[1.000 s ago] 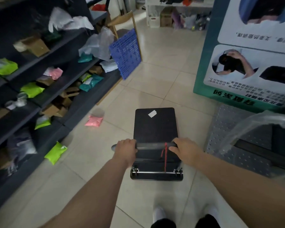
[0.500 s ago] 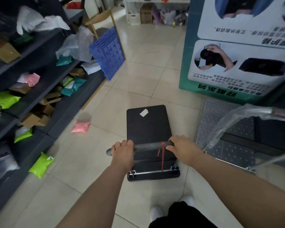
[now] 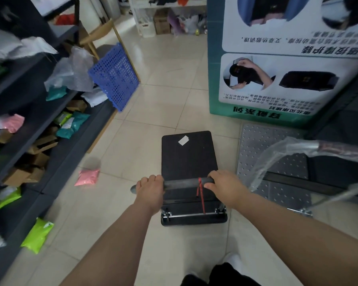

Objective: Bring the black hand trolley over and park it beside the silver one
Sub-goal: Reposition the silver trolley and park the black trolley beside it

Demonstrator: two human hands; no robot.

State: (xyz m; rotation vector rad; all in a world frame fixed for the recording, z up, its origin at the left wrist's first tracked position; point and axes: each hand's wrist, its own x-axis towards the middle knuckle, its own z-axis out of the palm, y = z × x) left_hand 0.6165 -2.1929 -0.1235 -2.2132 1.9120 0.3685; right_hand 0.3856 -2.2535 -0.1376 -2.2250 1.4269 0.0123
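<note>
— Head view first: where is the black hand trolley (image 3: 189, 154)?

— It stands on the tiled floor (image 3: 153, 112), in the aisle between the dark shelving (image 3: 39, 124) and the silver trolley (image 3: 271, 153). Its flat deck points away from the person, with a small white label (image 3: 183, 140) near the far edge.

— And the silver one?

— It lies just to the right, its dotted deck near the black deck with a narrow strip of floor between them. Clear plastic wrap (image 3: 277, 153) covers its handle.

— What of each grip?

— The left hand (image 3: 150, 190) is clenched around the left end of the black trolley's handle bar (image 3: 184, 182). The right hand (image 3: 223, 186) is clenched around the right end. A red cord (image 3: 199, 193) hangs from the bar just beside the right hand.

— Anything else nearby?

— A pink packet (image 3: 87, 177) lies on the floor to the left, a lime-green packet (image 3: 37, 234) sits by the base of the shelving, and a blue perforated panel (image 3: 114, 76) leans against the shelves further on. A large green-edged printed box (image 3: 277, 58) stands beyond the silver trolley.
</note>
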